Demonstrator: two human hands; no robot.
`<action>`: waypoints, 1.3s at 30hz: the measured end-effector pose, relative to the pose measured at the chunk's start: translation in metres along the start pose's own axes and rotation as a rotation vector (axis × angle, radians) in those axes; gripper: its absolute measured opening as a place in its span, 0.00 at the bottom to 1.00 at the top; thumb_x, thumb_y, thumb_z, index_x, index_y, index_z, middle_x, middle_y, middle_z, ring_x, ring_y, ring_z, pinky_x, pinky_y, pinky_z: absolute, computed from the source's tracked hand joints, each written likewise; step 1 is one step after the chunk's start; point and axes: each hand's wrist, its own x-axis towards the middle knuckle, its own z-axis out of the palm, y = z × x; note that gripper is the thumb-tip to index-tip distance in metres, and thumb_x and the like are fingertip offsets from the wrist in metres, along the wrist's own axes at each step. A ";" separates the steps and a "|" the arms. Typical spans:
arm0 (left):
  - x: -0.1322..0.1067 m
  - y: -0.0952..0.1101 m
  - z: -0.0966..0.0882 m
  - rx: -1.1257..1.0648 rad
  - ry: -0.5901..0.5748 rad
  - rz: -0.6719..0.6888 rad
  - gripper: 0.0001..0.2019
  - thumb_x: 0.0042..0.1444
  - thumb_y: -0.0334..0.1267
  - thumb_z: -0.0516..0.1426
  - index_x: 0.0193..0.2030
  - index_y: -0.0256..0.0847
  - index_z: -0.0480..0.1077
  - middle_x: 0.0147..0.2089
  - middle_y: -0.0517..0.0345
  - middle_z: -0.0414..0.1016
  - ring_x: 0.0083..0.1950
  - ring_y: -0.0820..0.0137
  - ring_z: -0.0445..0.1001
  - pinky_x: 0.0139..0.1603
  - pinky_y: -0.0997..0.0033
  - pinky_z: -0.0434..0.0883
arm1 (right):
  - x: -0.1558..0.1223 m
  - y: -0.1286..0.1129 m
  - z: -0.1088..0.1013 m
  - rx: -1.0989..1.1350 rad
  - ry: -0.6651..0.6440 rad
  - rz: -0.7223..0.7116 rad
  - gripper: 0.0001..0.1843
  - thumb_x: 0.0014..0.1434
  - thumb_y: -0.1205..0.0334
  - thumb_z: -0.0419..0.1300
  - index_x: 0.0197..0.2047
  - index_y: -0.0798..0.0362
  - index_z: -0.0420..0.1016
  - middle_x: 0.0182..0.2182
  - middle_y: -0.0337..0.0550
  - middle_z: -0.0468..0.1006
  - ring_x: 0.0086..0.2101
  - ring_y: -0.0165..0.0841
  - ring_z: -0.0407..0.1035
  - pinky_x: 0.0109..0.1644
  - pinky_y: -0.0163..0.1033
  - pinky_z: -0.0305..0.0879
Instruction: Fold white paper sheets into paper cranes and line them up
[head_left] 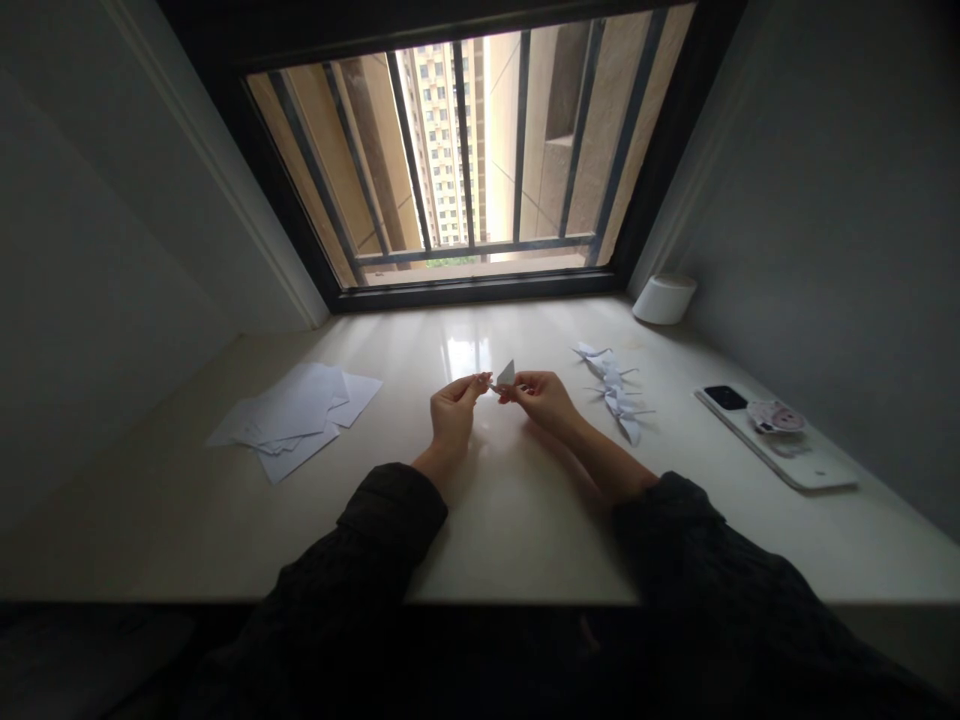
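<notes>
Between my two hands, above the white sill, is a small white paper crane [507,373] with one pointed wing standing up. My left hand [454,408] pinches its thin left tip between thumb and finger. On the other side, my right hand [541,396] grips the body, and its fingers cover part of the folds. Several folded paper cranes [613,380] lie in a row to the right of my right hand. Off to the left is a loose pile of white paper sheets [296,408].
A white phone [776,440] with a round sticker-like grip lies at the right. Near the back right corner stands a white cylindrical object [664,299]. The sill [517,530] ends at a front edge close to me; a barred window [480,275] closes the back.
</notes>
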 end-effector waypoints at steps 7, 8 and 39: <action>0.003 -0.002 -0.003 0.016 -0.015 -0.026 0.16 0.44 0.49 0.64 0.37 0.41 0.79 0.36 0.52 0.79 0.39 0.67 0.73 0.37 0.70 0.64 | -0.002 -0.006 -0.002 0.151 0.006 0.063 0.15 0.44 0.49 0.68 0.28 0.53 0.81 0.27 0.46 0.82 0.30 0.37 0.74 0.34 0.37 0.65; 0.004 -0.002 -0.003 0.010 -0.008 -0.032 0.16 0.44 0.49 0.64 0.37 0.41 0.79 0.36 0.52 0.79 0.39 0.67 0.73 0.37 0.70 0.64 | -0.002 -0.007 -0.002 0.177 0.001 0.075 0.16 0.42 0.49 0.68 0.28 0.53 0.81 0.28 0.46 0.82 0.30 0.37 0.75 0.35 0.38 0.66; 0.021 0.000 -0.015 -0.061 0.160 -0.071 0.21 0.45 0.53 0.62 0.40 0.40 0.77 0.42 0.48 0.79 0.46 0.65 0.74 0.40 0.70 0.64 | -0.004 -0.008 -0.006 0.163 -0.056 0.068 0.14 0.43 0.50 0.68 0.25 0.54 0.80 0.24 0.43 0.80 0.27 0.34 0.73 0.35 0.38 0.64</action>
